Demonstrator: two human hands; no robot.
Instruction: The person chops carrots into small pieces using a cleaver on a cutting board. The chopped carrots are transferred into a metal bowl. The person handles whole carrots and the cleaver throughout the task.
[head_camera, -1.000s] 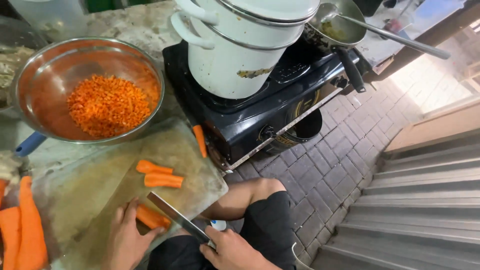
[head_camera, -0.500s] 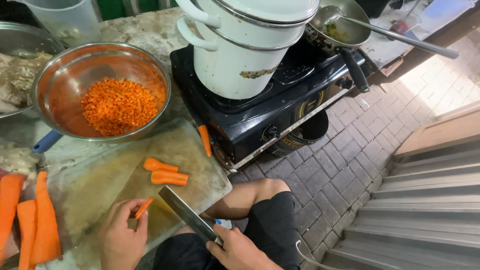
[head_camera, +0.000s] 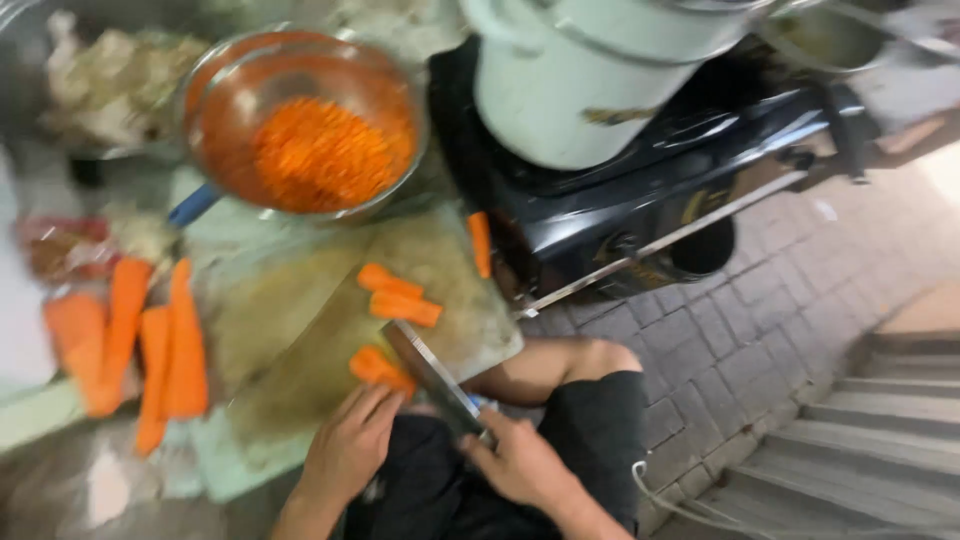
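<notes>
Just beyond the fingertips of the left hand (head_camera: 348, 448), a carrot piece (head_camera: 380, 368) is pinned flat on the cutting board (head_camera: 300, 330), the fingers extended over its near end. The handle of a cleaver (head_camera: 432, 378) is clenched in the right hand (head_camera: 518, 462), with the blade seen touching the right side of that carrot piece. Farther out from the fingers, two more carrot chunks (head_camera: 398, 296) lie on the board. A metal bowl (head_camera: 300, 120) of grated carrot is seen beyond them. Whole peeled carrots (head_camera: 150, 340) are laid to the left of the left hand.
</notes>
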